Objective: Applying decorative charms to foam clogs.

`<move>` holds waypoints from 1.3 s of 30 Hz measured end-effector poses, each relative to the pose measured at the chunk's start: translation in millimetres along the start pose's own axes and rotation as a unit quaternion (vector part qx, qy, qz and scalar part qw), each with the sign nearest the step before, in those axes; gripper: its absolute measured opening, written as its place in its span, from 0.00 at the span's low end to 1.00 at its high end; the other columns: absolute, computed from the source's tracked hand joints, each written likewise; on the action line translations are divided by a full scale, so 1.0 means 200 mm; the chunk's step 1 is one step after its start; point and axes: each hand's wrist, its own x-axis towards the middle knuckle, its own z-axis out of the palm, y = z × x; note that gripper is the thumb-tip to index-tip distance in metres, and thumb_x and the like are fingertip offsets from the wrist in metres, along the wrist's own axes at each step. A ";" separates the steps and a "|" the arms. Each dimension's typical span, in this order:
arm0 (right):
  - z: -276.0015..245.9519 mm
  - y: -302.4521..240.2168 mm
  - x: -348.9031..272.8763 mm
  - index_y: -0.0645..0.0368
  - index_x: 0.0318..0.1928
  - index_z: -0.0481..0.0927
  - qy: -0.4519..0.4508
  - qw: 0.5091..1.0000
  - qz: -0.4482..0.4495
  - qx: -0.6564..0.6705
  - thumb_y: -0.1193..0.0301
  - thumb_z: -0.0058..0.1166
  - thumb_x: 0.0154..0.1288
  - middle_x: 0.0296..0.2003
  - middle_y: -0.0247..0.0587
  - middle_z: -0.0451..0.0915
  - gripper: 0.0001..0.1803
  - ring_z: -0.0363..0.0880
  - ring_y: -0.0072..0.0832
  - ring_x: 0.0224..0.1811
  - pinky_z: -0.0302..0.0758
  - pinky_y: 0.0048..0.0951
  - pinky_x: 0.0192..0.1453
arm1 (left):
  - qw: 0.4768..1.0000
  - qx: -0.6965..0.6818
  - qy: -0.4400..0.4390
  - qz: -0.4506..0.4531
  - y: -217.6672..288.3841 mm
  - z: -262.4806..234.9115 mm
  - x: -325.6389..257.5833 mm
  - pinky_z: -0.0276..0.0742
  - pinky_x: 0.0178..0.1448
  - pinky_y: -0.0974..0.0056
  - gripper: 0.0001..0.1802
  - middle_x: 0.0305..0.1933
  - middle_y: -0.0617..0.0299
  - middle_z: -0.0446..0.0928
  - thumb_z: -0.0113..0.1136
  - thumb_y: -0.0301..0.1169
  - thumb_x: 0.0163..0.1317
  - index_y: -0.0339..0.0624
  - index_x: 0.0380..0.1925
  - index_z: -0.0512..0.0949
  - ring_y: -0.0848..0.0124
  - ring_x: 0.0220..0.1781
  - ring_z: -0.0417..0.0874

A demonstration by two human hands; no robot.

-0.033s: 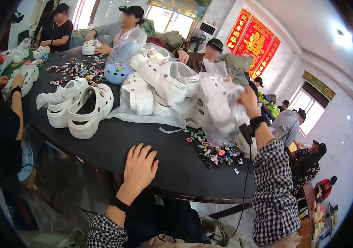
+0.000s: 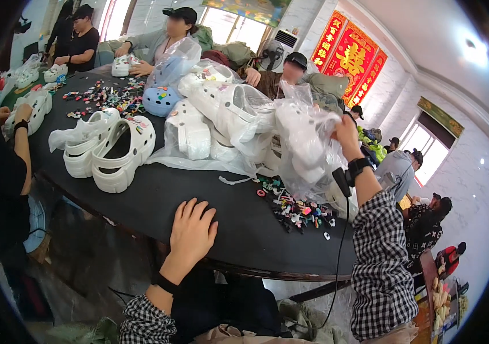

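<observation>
Fingers of right hand closed on clear plastic bag; left hand fingers spread flat on black table.

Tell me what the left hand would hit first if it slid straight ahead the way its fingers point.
Probably the clear plastic wrapping spread under the bagged white clogs. The left hand lies flat on the black round table, with bare tabletop ahead until then; depth is uncertain.

Workroom: seated workers round a dark table of bagged white clogs.
</observation>
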 end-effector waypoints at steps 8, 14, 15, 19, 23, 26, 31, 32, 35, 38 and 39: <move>-0.05 -0.33 0.02 0.62 0.37 0.78 -0.067 0.961 0.014 0.269 0.68 0.52 0.67 0.30 0.35 0.79 0.09 0.77 0.22 0.28 0.74 0.26 0.30 | 1.000 0.014 -0.006 -0.002 -0.01 -0.04 0.00 0.64 0.70 0.48 0.15 0.55 0.52 0.77 0.61 0.31 0.61 0.40 0.47 0.81 0.51 0.63 0.73; 0.00 -0.71 -0.28 0.65 0.42 0.78 -0.206 0.898 0.043 0.387 0.71 0.51 0.68 0.34 0.38 0.81 0.09 0.83 0.26 0.35 0.82 0.31 0.40 | 0.998 -0.033 0.039 -0.046 0.01 -0.06 0.01 0.71 0.65 0.54 0.20 0.57 0.50 0.76 0.57 0.21 0.61 0.37 0.54 0.76 0.52 0.60 0.76; -0.01 -0.80 -0.36 0.67 0.42 0.77 -0.211 0.915 0.009 0.344 0.72 0.52 0.67 0.34 0.38 0.81 0.09 0.84 0.27 0.35 0.83 0.30 0.41 | 0.988 -0.114 0.071 -0.078 0.02 -0.06 0.03 0.71 0.65 0.55 0.20 0.58 0.49 0.75 0.55 0.20 0.61 0.37 0.54 0.76 0.52 0.60 0.76; 0.05 -0.96 -0.60 0.65 0.45 0.77 -0.364 0.920 -0.090 0.115 0.71 0.54 0.67 0.35 0.37 0.82 0.11 0.84 0.22 0.31 0.83 0.21 0.40 | 0.916 -0.314 0.190 -0.164 -0.08 -0.06 -0.01 0.74 0.61 0.62 0.19 0.56 0.52 0.75 0.46 0.14 0.64 0.34 0.54 0.74 0.60 0.57 0.78; 0.19 -0.98 -0.81 0.69 0.43 0.77 -0.438 0.885 -0.087 0.134 0.73 0.62 0.64 0.33 0.39 0.82 0.13 0.84 0.22 0.29 0.83 0.21 0.34 | 0.849 -0.416 0.247 -0.212 -0.08 -0.13 -0.06 0.72 0.64 0.64 0.18 0.57 0.56 0.74 0.44 0.15 0.67 0.34 0.56 0.72 0.67 0.58 0.76; 0.25 -1.05 -0.89 0.69 0.44 0.80 -0.427 0.887 -0.120 0.129 0.69 0.62 0.65 0.30 0.41 0.82 0.15 0.83 0.22 0.26 0.81 0.22 0.30 | 0.830 -0.401 0.294 -0.254 -0.02 -0.25 -0.13 0.71 0.61 0.64 0.18 0.56 0.57 0.73 0.45 0.19 0.68 0.35 0.56 0.72 0.69 0.55 0.75; 0.29 -1.04 -0.90 0.65 0.40 0.85 -0.419 0.866 -0.272 0.008 0.60 0.59 0.67 0.26 0.48 0.82 0.18 0.83 0.29 0.24 0.77 0.30 0.28 | 0.902 -0.214 0.335 -0.166 0.25 -0.48 -0.23 0.70 0.55 0.63 0.12 0.48 0.58 0.76 0.48 0.23 0.68 0.37 0.49 0.76 0.69 0.46 0.75; 0.30 -1.04 -0.91 0.64 0.39 0.85 -0.412 0.859 -0.304 -0.018 0.60 0.59 0.67 0.28 0.48 0.83 0.17 0.84 0.33 0.25 0.78 0.32 0.30 | 0.934 -0.184 0.284 -0.116 0.30 -0.53 -0.27 0.71 0.53 0.62 0.11 0.45 0.56 0.76 0.49 0.24 0.68 0.36 0.47 0.76 0.67 0.44 0.75; 0.32 -1.02 -0.93 0.63 0.41 0.84 -0.373 0.837 -0.396 -0.056 0.64 0.59 0.65 0.32 0.49 0.83 0.14 0.83 0.45 0.31 0.78 0.39 0.37 | 0.972 -0.156 0.146 0.099 0.52 -0.59 -0.23 0.74 0.54 0.56 0.16 0.47 0.49 0.77 0.58 0.26 0.60 0.34 0.49 0.77 0.55 0.47 0.78; 0.28 -1.05 -0.98 0.62 0.38 0.83 -0.347 0.842 -0.412 0.013 0.59 0.58 0.64 0.35 0.52 0.82 0.17 0.82 0.51 0.39 0.78 0.47 0.44 | 0.990 -0.077 0.076 0.095 0.64 -0.54 -0.12 0.73 0.57 0.50 0.24 0.54 0.45 0.74 0.62 0.27 0.55 0.34 0.54 0.76 0.48 0.53 0.76; 0.23 -1.07 -0.99 0.61 0.42 0.82 -0.376 0.836 -0.400 0.014 0.62 0.59 0.62 0.40 0.51 0.81 0.16 0.81 0.50 0.43 0.78 0.46 0.47 | 0.997 -0.022 0.050 0.056 0.65 -0.52 -0.10 0.71 0.60 0.47 0.28 0.57 0.43 0.73 0.64 0.27 0.54 0.35 0.57 0.74 0.46 0.57 0.75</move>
